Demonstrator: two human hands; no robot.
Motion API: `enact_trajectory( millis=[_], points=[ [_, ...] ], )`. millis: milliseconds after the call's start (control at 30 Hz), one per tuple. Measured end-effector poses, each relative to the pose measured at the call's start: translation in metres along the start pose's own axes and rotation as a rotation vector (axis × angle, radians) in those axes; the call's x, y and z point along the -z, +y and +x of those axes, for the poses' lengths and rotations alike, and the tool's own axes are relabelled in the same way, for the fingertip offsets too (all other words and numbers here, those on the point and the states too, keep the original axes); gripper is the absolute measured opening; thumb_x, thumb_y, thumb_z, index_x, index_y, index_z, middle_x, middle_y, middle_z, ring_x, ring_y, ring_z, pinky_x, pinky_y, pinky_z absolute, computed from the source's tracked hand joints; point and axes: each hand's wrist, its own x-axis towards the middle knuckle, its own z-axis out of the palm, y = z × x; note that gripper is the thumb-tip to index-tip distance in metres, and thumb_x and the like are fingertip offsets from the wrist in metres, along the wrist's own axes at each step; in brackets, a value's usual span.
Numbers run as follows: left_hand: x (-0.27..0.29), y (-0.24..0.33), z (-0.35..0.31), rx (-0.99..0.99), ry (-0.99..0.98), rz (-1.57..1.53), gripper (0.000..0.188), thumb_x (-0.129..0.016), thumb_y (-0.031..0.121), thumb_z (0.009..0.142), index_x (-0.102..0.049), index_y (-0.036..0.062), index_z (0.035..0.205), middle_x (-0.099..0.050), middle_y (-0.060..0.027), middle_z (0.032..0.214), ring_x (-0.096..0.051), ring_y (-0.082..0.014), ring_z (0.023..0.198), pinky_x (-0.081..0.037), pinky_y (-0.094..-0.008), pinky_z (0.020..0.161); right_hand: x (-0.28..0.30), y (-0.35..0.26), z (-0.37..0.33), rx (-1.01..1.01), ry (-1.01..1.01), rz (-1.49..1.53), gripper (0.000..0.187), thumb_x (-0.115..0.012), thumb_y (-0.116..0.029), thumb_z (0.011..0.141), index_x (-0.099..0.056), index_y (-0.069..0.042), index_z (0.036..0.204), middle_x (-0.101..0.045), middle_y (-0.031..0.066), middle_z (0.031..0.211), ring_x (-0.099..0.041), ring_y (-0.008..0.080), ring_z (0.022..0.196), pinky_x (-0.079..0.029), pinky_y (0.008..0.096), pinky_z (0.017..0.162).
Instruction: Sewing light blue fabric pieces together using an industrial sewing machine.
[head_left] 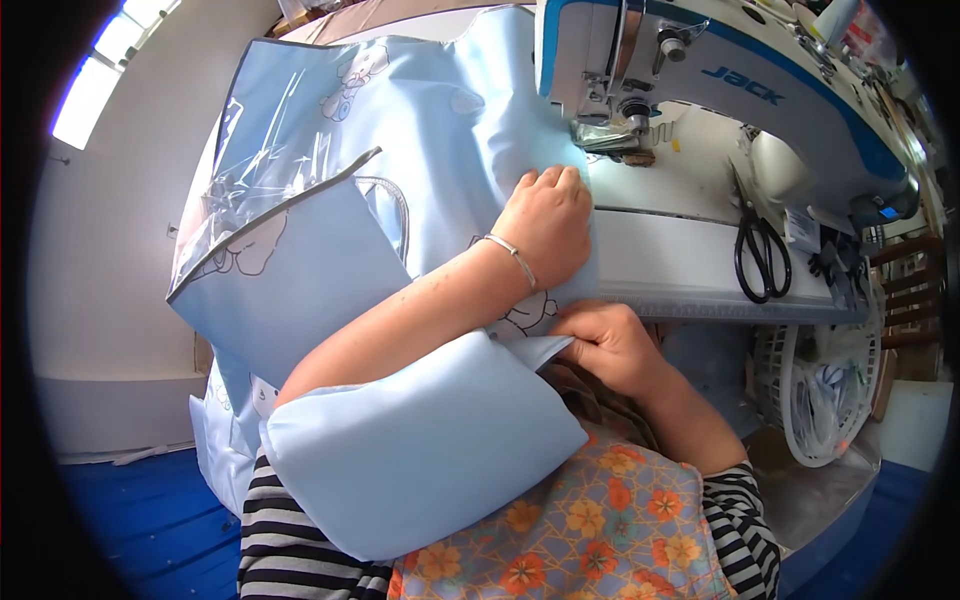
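Note:
A large piece of light blue fabric (430,130) with printed cartoon animals spreads over the table and down onto my lap. It has a clear plastic panel (275,165) and dark-bound edges at the left. My left hand (548,225) lies on the fabric just before the presser foot (630,140) of the sewing machine (720,75), its fingers curled and closed on the material. Nearer to me, my right hand (615,345) pinches a corner of the fabric's edge between thumb and fingers. A plain blue fold (420,450) drapes over my left forearm and lap.
Black-handled scissors (762,250) rest on the machine table at the right. Below them hangs a white plastic basket (778,395) with scraps in it. A wooden chair (910,290) stands at the far right. The white wall (120,250) is on the left.

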Motion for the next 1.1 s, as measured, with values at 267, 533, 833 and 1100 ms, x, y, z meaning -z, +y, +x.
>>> enact_trajectory(
  millis=[267,533,833,1100],
  points=[
    [-0.011,-0.015,0.013,0.031,-0.019,-0.025,0.026,-0.059,0.013,0.079,-0.063,-0.0049,0.097,-0.06,-0.0191,0.105,-0.058,-0.0349,0.108,-0.049,-0.045,0.093,0.008,0.004,0.027,0.028,0.047,0.064,0.01,-0.067,-0.005,0.09,-0.072,0.001,0.096,-0.068,0.0135,0.082,-0.065,0.0215,0.077,-0.051,0.0341,0.071],
    [-0.017,-0.025,0.006,-0.028,0.123,-0.022,0.041,-0.06,0.011,0.082,-0.059,-0.0065,0.119,-0.058,-0.0239,0.123,-0.056,-0.0397,0.117,-0.044,-0.0475,0.102,0.046,0.011,-0.019,0.233,0.163,-0.062,0.017,-0.067,-0.003,0.089,-0.072,-0.002,0.106,-0.072,0.0107,0.11,-0.067,0.0231,0.103,-0.053,0.0345,0.092],
    [-0.012,-0.021,0.004,-0.07,0.121,0.068,0.045,-0.061,0.011,0.083,-0.057,-0.0066,0.124,-0.059,-0.0237,0.128,-0.056,-0.039,0.121,-0.044,-0.0481,0.105,0.233,0.023,-0.149,-0.191,1.406,-0.866,0.022,-0.075,-0.012,0.086,-0.072,-0.002,0.106,-0.07,0.0114,0.095,-0.065,0.0227,0.079,-0.052,0.0331,0.076],
    [-0.014,-0.022,-0.002,0.011,0.123,-0.043,0.04,-0.061,0.015,0.082,-0.058,-0.006,0.117,-0.059,-0.0234,0.122,-0.056,-0.0376,0.12,-0.044,-0.0476,0.103,0.273,0.068,-0.143,-0.143,1.183,-1.278,0.02,-0.074,-0.013,0.087,-0.073,-0.005,0.106,-0.068,0.0148,0.1,-0.065,0.0353,0.095,-0.052,0.0408,0.083]
  ],
)
